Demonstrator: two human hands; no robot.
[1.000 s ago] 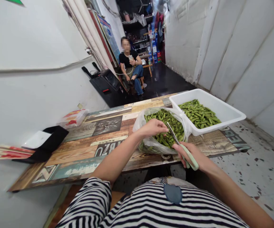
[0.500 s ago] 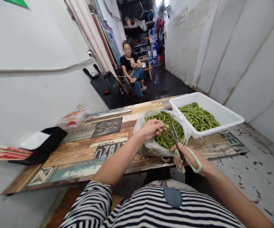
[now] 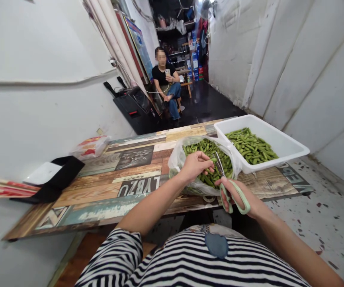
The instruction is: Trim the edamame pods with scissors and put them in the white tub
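My left hand (image 3: pixel 198 164) pinches a green pod (image 3: pixel 213 160) above an open plastic bag (image 3: pixel 176 156) full of green pods. My right hand (image 3: pixel 234 196) is wrapped round the pale green handles of a pair of scissors (image 3: pixel 219 164). The scissor blades point away from me, over the bag and close to the tip of the held pod. Right beside the bag stands a white tray (image 3: pixel 291 148) with many pods (image 3: pixel 251 146) lying in it.
The bag and tray stand on a patterned wooden table (image 3: pixel 100 187). Chopsticks (image 3: pixel 7 189), a black holder (image 3: pixel 60 179) and a red-and-white package (image 3: pixel 92 146) are at the left. Beyond the table a person (image 3: pixel 166 79) sits holding a phone.
My left hand has shifted slightly right with its fingers a little more spread. The scissors look less widely open and the handles have moved slightly up and left.
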